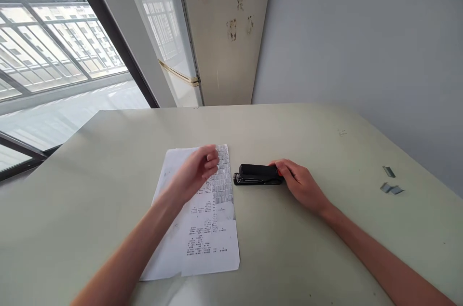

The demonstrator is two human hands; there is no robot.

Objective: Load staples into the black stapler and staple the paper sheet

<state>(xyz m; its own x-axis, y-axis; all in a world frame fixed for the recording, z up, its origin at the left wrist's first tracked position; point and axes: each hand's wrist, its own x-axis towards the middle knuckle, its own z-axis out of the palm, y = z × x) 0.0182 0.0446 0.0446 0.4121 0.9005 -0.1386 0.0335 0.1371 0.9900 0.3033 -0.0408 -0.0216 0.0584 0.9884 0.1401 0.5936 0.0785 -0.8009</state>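
We are gripping a black stapler [257,175] in our right hand [299,183], half-curling our released left hand [197,169] over printed paper [170,253], text [207,244] too small for reading.

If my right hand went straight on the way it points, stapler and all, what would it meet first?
Probably the paper, by its right edge, just past the front of the stapler in your right hand; whether it would slide over is unclear.

Papers [202,229] on table [300,253], stapler [256,175] just right, staple strips [386,188] farther right
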